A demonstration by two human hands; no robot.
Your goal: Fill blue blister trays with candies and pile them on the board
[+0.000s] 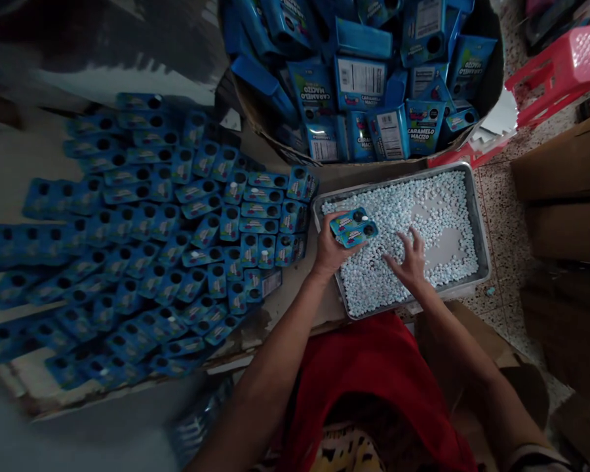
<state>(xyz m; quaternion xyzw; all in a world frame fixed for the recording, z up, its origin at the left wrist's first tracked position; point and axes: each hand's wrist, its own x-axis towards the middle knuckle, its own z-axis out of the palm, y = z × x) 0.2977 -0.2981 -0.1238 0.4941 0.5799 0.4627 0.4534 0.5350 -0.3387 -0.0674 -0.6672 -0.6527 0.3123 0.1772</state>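
In my left hand (328,250) are two small blue candy boxes (356,235), side by side with their holed ends facing up. A white candy shows at one of the holes. They are held over the left part of a metal tray (482,236), which is filled with small pale candies (373,282). Above the candies, my right hand (410,261) has its fingers spread, and I see nothing between them. To the left, many blue boxes (196,255) stand in packed rows on the table, dark round holes on top.
A large carton (270,147) heaped with blue printed boxes stands behind the tray. A red plastic stool (565,72) is at the far right, above stacked brown cardboard boxes (563,223). The table's front edge (128,390) runs along the lower left.
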